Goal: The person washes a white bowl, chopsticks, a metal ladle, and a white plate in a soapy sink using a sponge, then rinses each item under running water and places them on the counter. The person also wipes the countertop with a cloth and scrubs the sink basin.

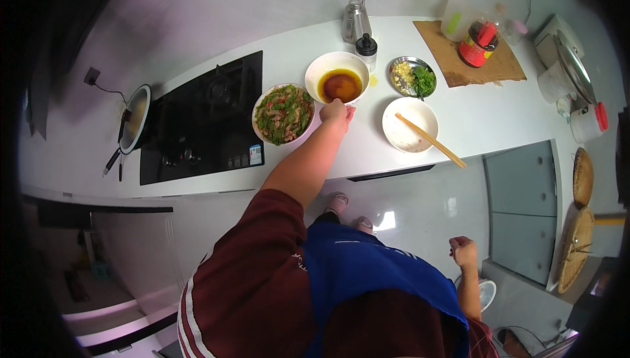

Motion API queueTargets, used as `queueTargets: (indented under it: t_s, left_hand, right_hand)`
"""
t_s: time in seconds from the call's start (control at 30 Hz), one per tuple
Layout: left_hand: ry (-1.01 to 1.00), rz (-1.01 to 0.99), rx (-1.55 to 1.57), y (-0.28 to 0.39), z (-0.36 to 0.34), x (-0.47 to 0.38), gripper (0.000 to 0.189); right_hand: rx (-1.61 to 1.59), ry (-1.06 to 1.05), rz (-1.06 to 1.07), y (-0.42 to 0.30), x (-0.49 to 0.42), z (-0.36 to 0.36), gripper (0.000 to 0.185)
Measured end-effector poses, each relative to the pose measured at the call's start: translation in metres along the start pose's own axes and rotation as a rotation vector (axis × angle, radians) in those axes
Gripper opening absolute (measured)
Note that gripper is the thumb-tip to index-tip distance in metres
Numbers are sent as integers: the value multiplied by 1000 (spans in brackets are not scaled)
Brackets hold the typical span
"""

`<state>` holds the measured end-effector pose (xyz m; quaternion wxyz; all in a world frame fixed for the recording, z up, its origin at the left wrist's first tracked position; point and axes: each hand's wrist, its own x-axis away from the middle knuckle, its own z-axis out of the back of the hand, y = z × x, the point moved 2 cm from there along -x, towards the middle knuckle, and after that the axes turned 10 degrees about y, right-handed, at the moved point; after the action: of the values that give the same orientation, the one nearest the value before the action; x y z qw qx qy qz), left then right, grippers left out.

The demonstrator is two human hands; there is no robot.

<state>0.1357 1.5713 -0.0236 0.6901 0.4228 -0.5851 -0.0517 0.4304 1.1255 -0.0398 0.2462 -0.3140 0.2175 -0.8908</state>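
My left hand (336, 113) is at the near rim of a white bowl (339, 78) with dark sauce and oil in it; the fingers grip or touch that rim. Beside this bowl on the left stands a bowl of cooked meat with green peppers (284, 114). My right hand (463, 251) hangs over the floor, away from the counter, its fingers curled; whether it holds something small cannot be told. A white bowl with residue (404, 134) has wooden chopsticks (430, 140) across its rim. Behind it is a steel plate (412, 76) with chopped garlic and chopped green herbs.
A black gas hob (206, 121) lies left, with a pan (135, 119) beyond it. Behind the bowls stand a steel oil pot (356, 21) and a black-topped bottle (366, 53). To the right are a red-labelled sauce jug (478, 45) on cardboard (450, 70) and a red-lidded jar (589, 122).
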Motion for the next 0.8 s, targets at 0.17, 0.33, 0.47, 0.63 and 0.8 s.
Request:
queueTargets:
  t_s: [0.17,0.33,0.47,0.63,0.8]
  left_hand:
    - [17,-53,11,25,-10,-12,20]
    - [-46,-7,-21,60,-21,-50,21]
    - [-84,-16,-78,86,-35,-76,22]
    - [-122,-49,-127,116,-47,-100,25]
    - [-164,-17,-128,137,-58,-121,26]
  right_hand:
    - [-141,-43,-87,-12,4,-34,25]
    - [-169,-73,-40,-74,-4,-58,29]
    - [-531,-65,-138,-127,-11,-75,41]
    - [-940,-111,-221,-199,-21,-85,64]
    - [-1031,-122,-259,-228,-34,-102,67]
